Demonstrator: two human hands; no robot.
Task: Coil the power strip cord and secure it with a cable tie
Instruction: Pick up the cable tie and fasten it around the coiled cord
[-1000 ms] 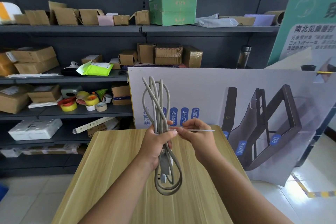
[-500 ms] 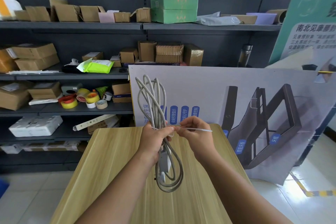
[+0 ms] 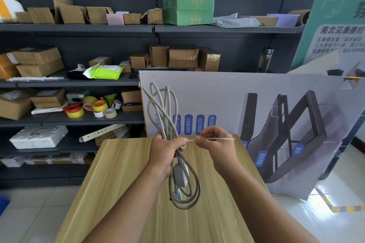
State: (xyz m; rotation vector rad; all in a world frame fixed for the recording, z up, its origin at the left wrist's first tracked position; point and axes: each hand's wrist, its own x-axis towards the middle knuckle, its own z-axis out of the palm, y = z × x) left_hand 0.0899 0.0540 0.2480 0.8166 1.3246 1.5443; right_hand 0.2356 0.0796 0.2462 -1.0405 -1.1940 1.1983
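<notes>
The grey power strip cord is gathered into long loops held upright above the wooden table. My left hand is closed around the middle of the bundle. Loops stick up above the fist and hang down below it, along with the grey plug. A thin white cable tie runs from the bundle out to the right. My right hand pinches it just right of my left thumb. Part of the tie curls around the cord by my left fingers.
Dark shelves with cardboard boxes and tape rolls fill the wall behind. A large printed board leans behind the table's far edge. Tiled floor lies to the left and right of the table.
The top loops of the cord have tilted a little to the left. Both hands keep their grips, with the tie still pinched in the right hand.
</notes>
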